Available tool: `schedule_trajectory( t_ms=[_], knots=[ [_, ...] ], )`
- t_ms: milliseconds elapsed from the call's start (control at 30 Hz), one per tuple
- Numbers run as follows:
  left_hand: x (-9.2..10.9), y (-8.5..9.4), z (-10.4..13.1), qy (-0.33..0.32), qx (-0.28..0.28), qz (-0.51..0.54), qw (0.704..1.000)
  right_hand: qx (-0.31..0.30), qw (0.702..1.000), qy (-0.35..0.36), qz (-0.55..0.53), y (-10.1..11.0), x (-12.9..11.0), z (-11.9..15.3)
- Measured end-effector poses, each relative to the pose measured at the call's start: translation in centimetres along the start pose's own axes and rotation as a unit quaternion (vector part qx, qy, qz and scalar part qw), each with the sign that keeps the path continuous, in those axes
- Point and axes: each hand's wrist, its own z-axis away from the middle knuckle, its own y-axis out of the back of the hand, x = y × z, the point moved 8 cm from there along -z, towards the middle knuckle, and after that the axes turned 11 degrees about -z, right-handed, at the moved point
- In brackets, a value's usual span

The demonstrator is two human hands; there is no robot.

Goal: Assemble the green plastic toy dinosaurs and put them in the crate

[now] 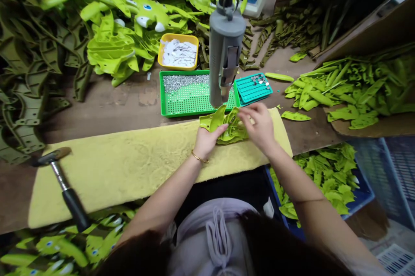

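My left hand (pixel 209 137) grips a lime-green moulded plastic shell (pixel 231 126) by its left side, thumb on top, over the yellow cloth pad (pixel 129 159). The shell's hollow inner side faces up. At its right upper edge is my right hand (pixel 257 124), thumb and fingers pinched together; whatever they hold is too small to make out. Just beyond the shell hangs a grey electric screwdriver (pixel 225 51), its tip close above it. Behind stands a green perforated tray (pixel 188 104) with many small screws (pixel 181 82), beside a teal ridged tray (pixel 254 90) with small round discs.
A hammer (pixel 65 185) lies across the pad's left end. A yellow tub (pixel 178 66) holds white pieces. Green parts (pixel 112 49) and olive parts (pixel 26 72) are heaped behind and left. More green pieces (pixel 343 83) lie right, and a blue crate (pixel 365 191) stands below.
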Motion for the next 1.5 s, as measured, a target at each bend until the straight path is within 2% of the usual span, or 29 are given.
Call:
schedule_trajectory(
  t_ms=[67,133,200,233,300,400,500,600,767,833,933,1067,1167,1267,1333,1367,1433,1500],
  knots=[
    [-0.2,0.3,-0.1,0.005,0.007,-0.002,1.0,0.029,0.997,-0.073,0.005,0.3,4.6,-2.9],
    [-0.3,0.4,-0.2,0.01,0.013,-0.003,1.0,0.014,0.99,-0.132,0.044,-0.3,9.0,-5.5],
    [-0.4,0.5,-0.3,0.013,0.016,-0.003,1.0,-0.021,0.986,-0.152,0.068,-1.2,11.8,-7.1],
    [-0.4,0.5,-0.3,0.014,0.016,-0.005,1.0,-0.031,0.985,-0.154,0.071,-1.4,12.3,-7.4],
    [-0.5,0.4,-0.3,0.015,0.014,-0.01,1.0,-0.017,0.988,-0.145,0.055,-1.0,11.4,-7.1],
    [-0.4,0.4,-0.3,0.022,0.011,-0.02,1.0,0.021,0.996,-0.083,-0.032,0.5,6.2,-4.9],
    [0.1,0.1,-0.2,0.016,0.008,-0.017,1.0,-0.009,0.993,-0.013,-0.115,0.5,0.6,-1.8],
    [0.4,-0.1,-0.1,0.011,0.007,-0.012,1.0,-0.035,0.995,0.011,-0.092,-0.7,-2.0,0.5],
    [0.5,-0.2,0.0,0.002,0.011,0.001,1.0,-0.085,0.995,0.04,0.026,-2.1,-2.8,2.1],
    [0.4,0.0,-0.2,-0.001,0.015,0.007,1.0,-0.092,0.994,0.041,0.039,-1.6,-2.6,2.7],
    [0.3,-0.1,-0.4,-0.003,0.011,-0.006,1.0,-0.071,0.997,0.006,0.018,-0.4,-1.8,3.9],
    [0.2,-0.5,0.7,0.02,-0.043,-0.026,0.999,-0.047,0.997,-0.003,-0.056,0.7,-1.8,4.8],
    [1.1,0.3,1.1,0.041,-0.09,-0.068,0.993,-0.057,0.996,0.021,-0.063,1.2,-2.5,4.3],
    [2.3,1.3,-0.6,0.049,-0.146,-0.158,0.975,-0.121,0.987,0.061,-0.081,0.5,-3.2,4.1],
    [3.2,1.7,-2.1,0.035,-0.161,-0.239,0.957,-0.135,0.982,0.061,-0.121,0.0,-3.3,4.5],
    [3.9,1.9,-2.6,0.011,-0.151,-0.288,0.945,-0.125,0.98,0.051,-0.148,-0.2,-3.2,4.7],
    [5.4,2.6,-2.4,-0.054,-0.09,-0.381,0.919,-0.082,0.976,0.016,-0.203,-0.5,-2.8,5.3],
    [6.7,3.5,0.2,-0.111,0.004,-0.436,0.893,-0.041,0.969,-0.018,-0.245,-0.7,-2.3,5.9]
  ],
)
